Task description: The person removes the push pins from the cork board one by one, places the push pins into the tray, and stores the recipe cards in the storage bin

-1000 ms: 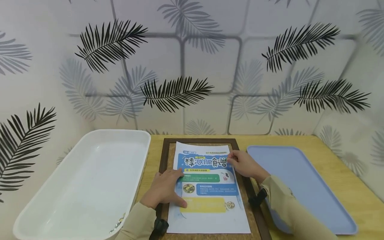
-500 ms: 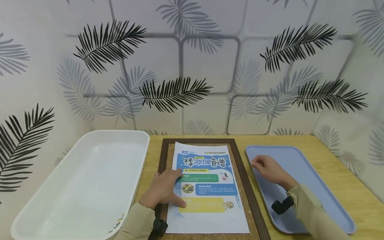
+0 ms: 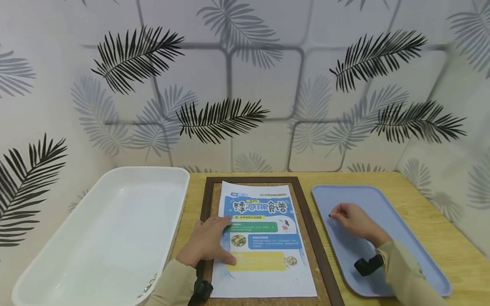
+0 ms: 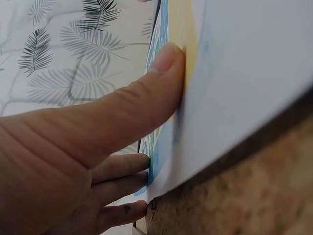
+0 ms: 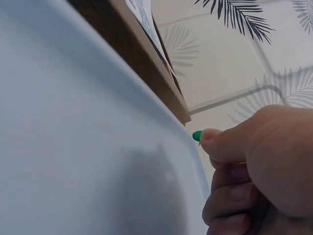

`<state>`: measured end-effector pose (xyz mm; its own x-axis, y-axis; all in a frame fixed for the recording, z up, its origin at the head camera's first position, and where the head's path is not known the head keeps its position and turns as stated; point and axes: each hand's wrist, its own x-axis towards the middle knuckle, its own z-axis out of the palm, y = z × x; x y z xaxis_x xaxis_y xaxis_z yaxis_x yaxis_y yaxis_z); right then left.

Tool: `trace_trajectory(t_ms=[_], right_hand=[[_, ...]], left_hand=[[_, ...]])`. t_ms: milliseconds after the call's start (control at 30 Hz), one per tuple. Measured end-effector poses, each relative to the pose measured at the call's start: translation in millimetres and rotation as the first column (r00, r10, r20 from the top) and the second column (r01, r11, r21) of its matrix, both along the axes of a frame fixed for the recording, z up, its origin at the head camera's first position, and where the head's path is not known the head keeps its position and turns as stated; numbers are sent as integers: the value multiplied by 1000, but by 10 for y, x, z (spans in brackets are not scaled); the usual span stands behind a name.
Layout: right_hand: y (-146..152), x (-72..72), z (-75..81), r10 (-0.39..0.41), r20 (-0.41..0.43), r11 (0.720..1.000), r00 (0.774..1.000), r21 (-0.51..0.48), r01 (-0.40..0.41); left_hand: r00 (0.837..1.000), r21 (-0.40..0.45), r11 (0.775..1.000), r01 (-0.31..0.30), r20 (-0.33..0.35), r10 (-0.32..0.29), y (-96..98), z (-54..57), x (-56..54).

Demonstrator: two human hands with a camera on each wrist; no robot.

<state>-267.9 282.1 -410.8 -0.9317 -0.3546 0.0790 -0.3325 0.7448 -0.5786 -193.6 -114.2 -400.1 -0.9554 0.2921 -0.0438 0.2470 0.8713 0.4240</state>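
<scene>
In the head view, my left hand [image 3: 209,240] rests with spread fingers on the left side of a printed paper sheet [image 3: 264,282]. The sheet lies on a brown-framed corkboard [image 3: 306,208]. The left wrist view has the thumb [image 4: 168,63] flat against the paper and other fingertips at its edge. Over the blue tray, my right hand [image 3: 356,222] pinches a small green thumbtack [image 5: 197,135] between thumb and forefinger. Only its rounded green head shows well; the pin is barely visible.
The blue-grey tray [image 3: 356,192] stands to the right of the board. A large white tub [image 3: 111,233] is on the left, with small shiny pieces [image 3: 147,287] in its near right corner. A patterned wall rises behind the wooden table [image 3: 451,238].
My right hand has moved right, from the upper right of the sheet to over the blue tray, with the green thumbtack between its fingers. The left hand stays on the paper.
</scene>
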Motion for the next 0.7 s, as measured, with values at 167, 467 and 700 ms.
trace_trajectory(t_ms=[167, 467, 700], right_hand=[[37, 22, -30, 29, 7, 999, 1000, 24, -30], [110, 52, -102, 36, 1, 999, 999, 41, -36], [113, 60, -107, 24, 1, 999, 1000, 26, -24]], left_hand=[[1000, -3, 1000, 0, -6, 0, -6, 33, 12], [1000, 3, 1000, -2, -4, 2, 13, 37, 5], [1000, 9, 1000, -11, 24, 11, 15, 40, 6]])
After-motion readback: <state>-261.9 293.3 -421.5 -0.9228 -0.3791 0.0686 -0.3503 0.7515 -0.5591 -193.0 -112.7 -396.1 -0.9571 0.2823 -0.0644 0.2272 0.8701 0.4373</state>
